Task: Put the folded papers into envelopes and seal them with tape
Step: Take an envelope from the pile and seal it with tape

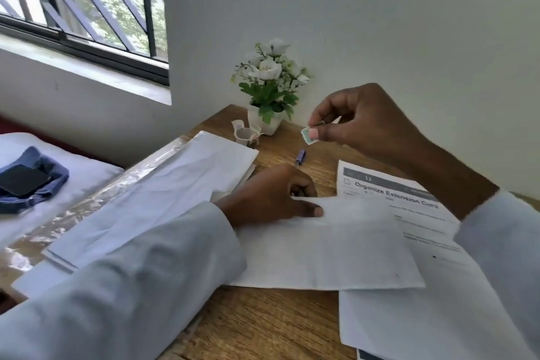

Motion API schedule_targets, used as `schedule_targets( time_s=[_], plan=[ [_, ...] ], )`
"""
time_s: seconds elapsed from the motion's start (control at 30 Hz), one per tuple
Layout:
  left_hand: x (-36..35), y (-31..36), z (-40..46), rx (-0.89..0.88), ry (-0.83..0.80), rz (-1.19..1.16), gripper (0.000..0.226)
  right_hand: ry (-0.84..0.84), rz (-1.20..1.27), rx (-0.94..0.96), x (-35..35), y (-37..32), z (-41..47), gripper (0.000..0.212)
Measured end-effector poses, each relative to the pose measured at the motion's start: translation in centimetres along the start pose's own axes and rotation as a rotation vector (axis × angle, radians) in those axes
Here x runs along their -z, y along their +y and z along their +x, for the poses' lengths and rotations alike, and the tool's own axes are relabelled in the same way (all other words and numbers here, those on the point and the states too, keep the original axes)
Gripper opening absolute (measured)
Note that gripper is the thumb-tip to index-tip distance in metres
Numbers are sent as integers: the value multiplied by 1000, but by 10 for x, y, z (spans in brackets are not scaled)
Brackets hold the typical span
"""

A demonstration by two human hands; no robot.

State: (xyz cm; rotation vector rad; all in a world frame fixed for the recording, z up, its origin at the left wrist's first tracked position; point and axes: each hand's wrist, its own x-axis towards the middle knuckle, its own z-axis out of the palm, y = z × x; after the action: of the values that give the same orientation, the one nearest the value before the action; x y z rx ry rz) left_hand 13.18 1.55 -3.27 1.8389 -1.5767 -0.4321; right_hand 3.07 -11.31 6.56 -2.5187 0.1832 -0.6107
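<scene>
Left hand (273, 194): lies loosely curled on the white envelope (327, 245), thumb pressed flat on its upper edge; it pins the envelope and grips nothing
Right hand (362, 123): raised above the table, thumb and fingers pinched on a small greenish stamp (309, 135) with toothed edges
Envelope: flat on the wooden table (263, 327), overlapping a printed sheet (409, 213) that lies under its right end
Envelope stack (163, 193): to the left, lying on a clear plastic wrapper (87, 207)
Tape roll (247, 135): near the far edge, just beside a white pot of white flowers (270, 82)
Pen (300, 157): between the 2 hands, on bare wood
Bed side: a dark phone (22, 180) lies on blue cloth (49, 181)
</scene>
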Motion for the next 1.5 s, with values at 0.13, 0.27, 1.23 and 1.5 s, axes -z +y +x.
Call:
schedule_targets(
  time_s=[0.13,0.27,1.23,1.5],
  plan=[
    [0,3,5,-28,-47,-11,7,137,343,-198,22,19,-65,12],
    [-7,13,14,-19,-90,21,11,237,473,-442,23,42,-123,14],
    [-66,56,55,-96,58,5,25,396,661,-678,27,72,-173,16],
    [-69,57,50,-199,114,50,30,402,563,-650,29,70,-173,23]
  ],
)
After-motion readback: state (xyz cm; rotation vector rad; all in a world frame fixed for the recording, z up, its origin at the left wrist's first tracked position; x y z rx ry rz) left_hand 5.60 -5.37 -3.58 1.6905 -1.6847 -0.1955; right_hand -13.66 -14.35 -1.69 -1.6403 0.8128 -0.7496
